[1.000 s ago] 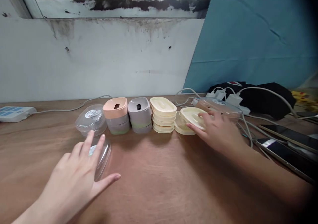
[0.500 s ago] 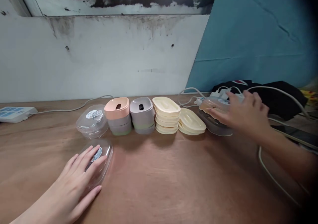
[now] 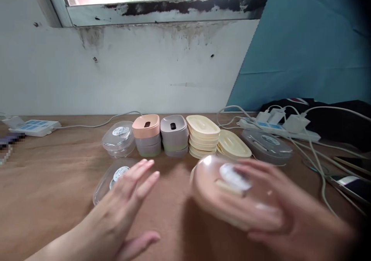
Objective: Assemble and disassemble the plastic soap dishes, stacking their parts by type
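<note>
My right hand (image 3: 278, 203) grips a pinkish plastic box with a clear lid (image 3: 214, 191), held above the tabletop and smeared by motion. A round pale sticker shows on its lid. My left hand (image 3: 124, 207) is open, fingers stretched, over the right side of an empty-looking clear plastic lid or box (image 3: 106, 180) with a round label; the hand hides part of it. Behind that lies a stack of clear plastic containers (image 3: 118, 135). A grey lidded box (image 3: 268, 147) rests at the right, beyond the held one.
Along the back stand a peach-topped stack (image 3: 146, 126), a grey stack (image 3: 174, 127), a tall pile of cream lids (image 3: 203, 127) and a lower cream pile (image 3: 234, 145). Power strips (image 3: 40, 127) with white cables lie at both sides; a phone (image 3: 352, 187) is at far right.
My right hand has lifted the pinkish box off the grey one and brought it toward the middle front. My left hand has risen from the clear lid and shifted right.
</note>
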